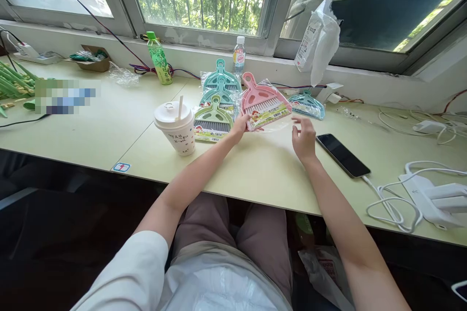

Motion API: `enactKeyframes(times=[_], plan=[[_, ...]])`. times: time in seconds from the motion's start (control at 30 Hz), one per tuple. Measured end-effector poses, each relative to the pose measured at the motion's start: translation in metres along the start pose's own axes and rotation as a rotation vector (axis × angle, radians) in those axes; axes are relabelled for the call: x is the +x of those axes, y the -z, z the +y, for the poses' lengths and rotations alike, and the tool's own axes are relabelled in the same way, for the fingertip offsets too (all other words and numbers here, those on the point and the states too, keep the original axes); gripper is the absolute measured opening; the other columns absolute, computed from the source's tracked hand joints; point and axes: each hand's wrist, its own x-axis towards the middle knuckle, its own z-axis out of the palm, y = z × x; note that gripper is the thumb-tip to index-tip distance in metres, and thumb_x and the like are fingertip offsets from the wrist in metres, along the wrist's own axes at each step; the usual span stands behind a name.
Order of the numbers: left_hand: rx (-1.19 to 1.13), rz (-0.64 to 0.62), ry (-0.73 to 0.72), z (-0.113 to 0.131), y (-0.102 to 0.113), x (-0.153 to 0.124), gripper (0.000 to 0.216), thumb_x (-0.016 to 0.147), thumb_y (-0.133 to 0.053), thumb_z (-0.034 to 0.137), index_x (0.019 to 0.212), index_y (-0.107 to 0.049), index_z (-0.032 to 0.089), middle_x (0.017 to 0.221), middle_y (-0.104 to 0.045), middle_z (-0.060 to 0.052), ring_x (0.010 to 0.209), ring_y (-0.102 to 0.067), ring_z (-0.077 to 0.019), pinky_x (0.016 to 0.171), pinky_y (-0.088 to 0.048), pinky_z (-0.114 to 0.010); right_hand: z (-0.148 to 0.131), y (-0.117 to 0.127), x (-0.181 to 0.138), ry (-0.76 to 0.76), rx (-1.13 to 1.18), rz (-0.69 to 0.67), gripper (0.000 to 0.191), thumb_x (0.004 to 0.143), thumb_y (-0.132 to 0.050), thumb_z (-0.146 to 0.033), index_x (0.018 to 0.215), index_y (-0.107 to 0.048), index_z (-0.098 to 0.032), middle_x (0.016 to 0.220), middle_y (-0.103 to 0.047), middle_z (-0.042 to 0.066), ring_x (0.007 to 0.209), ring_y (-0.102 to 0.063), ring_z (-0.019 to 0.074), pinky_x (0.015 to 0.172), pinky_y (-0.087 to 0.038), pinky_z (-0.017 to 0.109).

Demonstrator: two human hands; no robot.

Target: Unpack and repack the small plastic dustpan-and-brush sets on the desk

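My left hand (240, 127) grips the lower left edge of a pink dustpan-and-brush set (263, 102) wrapped in clear plastic, lifted slightly off the pale green desk (255, 170). My right hand (303, 140) hovers just right of that packet, fingers loosely spread and holding nothing. Left of the pink set lie a green set (213, 120) and a stack of teal sets (220, 82). Another teal set (307, 104) lies to the right, near the wall.
A lidded paper cup with a straw (176, 128) stands by my left forearm. A black phone (342, 155) with a white cable lies right of my right hand. A green bottle (159, 58), a water bottle (239, 55), a white bag (318, 41) and white chargers (436, 199) are around.
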Motion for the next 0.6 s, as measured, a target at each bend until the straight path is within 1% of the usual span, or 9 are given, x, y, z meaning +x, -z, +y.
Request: enactKeyframes(times=[0.07,0.1,0.13,0.17,0.23,0.27,0.33,0.43,0.6], plan=[[0.005,0.029,0.043,0.003,0.005,0.003,0.046,0.076,-0.051,0.018,0.122,-0.049,0.016,0.096,-0.070,-0.007,0.088,-0.069,-0.0223,0.079,-0.060,-0.039,0.003,0.004,0.003,0.140,-0.148,0.029,0.036,0.086,-0.059,-0.035,0.120,-0.058,-0.024,0.139,-0.051,0.012,0.130,-0.046,0.0324,0.105,-0.040,0.054],[0.013,0.016,0.077,0.004,0.007,0.004,0.043,0.076,-0.050,0.017,0.119,-0.050,0.014,0.093,-0.071,-0.008,0.088,-0.069,-0.0229,0.078,-0.060,-0.040,0.004,0.005,0.004,0.179,-0.184,0.027,0.038,0.084,-0.062,-0.034,0.121,-0.058,-0.025,0.143,-0.047,0.011,0.135,-0.041,0.0328,0.108,-0.035,0.055],[0.024,-0.015,0.113,0.004,0.009,0.004,0.041,0.076,-0.050,0.017,0.117,-0.052,0.013,0.090,-0.071,-0.009,0.087,-0.069,-0.0237,0.078,-0.060,-0.040,0.006,0.006,0.006,0.204,-0.191,0.028,0.036,0.084,-0.064,-0.033,0.119,-0.060,-0.026,0.143,-0.048,0.009,0.136,-0.039,0.0324,0.109,-0.033,0.056],[0.038,-0.060,0.146,0.004,0.010,0.003,0.039,0.077,-0.050,0.017,0.116,-0.053,0.012,0.089,-0.071,-0.010,0.086,-0.070,-0.0242,0.078,-0.060,-0.040,0.007,0.007,0.007,0.219,-0.175,0.035,0.031,0.084,-0.064,-0.034,0.114,-0.062,-0.027,0.140,-0.052,0.008,0.134,-0.042,0.0316,0.109,-0.033,0.055],[0.074,-0.152,0.204,0.004,0.011,0.002,0.034,0.079,-0.051,0.019,0.112,-0.055,0.011,0.088,-0.071,-0.011,0.080,-0.071,-0.0236,0.075,-0.060,-0.037,0.009,0.009,0.008,0.235,-0.099,0.067,0.017,0.086,-0.062,-0.037,0.100,-0.068,-0.027,0.126,-0.062,0.006,0.124,-0.051,0.0293,0.107,-0.036,0.053],[0.091,-0.185,0.230,0.004,0.012,0.001,0.031,0.080,-0.051,0.019,0.109,-0.055,0.010,0.087,-0.070,-0.011,0.077,-0.071,-0.0225,0.074,-0.060,-0.035,0.009,0.010,0.009,0.233,-0.053,0.086,0.015,0.087,-0.061,-0.038,0.093,-0.069,-0.027,0.119,-0.066,0.005,0.118,-0.055,0.0281,0.106,-0.037,0.052],[0.114,-0.234,0.270,0.004,0.014,0.001,0.025,0.082,-0.052,0.019,0.104,-0.056,0.010,0.083,-0.070,-0.011,0.069,-0.071,-0.0200,0.071,-0.060,-0.032,0.010,0.012,0.009,0.213,0.026,0.123,0.016,0.088,-0.061,-0.040,0.087,-0.070,-0.026,0.109,-0.070,0.005,0.109,-0.060,0.0265,0.103,-0.039,0.050],[0.158,-0.314,0.307,0.003,0.018,0.003,0.018,0.084,-0.052,0.018,0.100,-0.056,0.010,0.078,-0.068,-0.009,0.063,-0.070,-0.0184,0.069,-0.059,-0.031,0.011,0.011,0.009,0.183,0.052,0.141,0.016,0.086,-0.063,-0.040,0.085,-0.071,-0.026,0.107,-0.070,0.004,0.107,-0.060,0.0263,0.102,-0.039,0.050],[0.251,-0.415,0.309,0.000,0.021,0.004,0.016,0.087,-0.050,0.019,0.098,-0.057,0.010,0.070,-0.067,-0.008,0.064,-0.071,-0.0200,0.072,-0.060,-0.034,0.015,0.004,0.007,0.158,-0.033,0.205,0.016,0.084,-0.064,-0.039,0.082,-0.073,-0.026,0.114,-0.067,0.004,0.111,-0.056,0.0277,0.102,-0.040,0.051]])
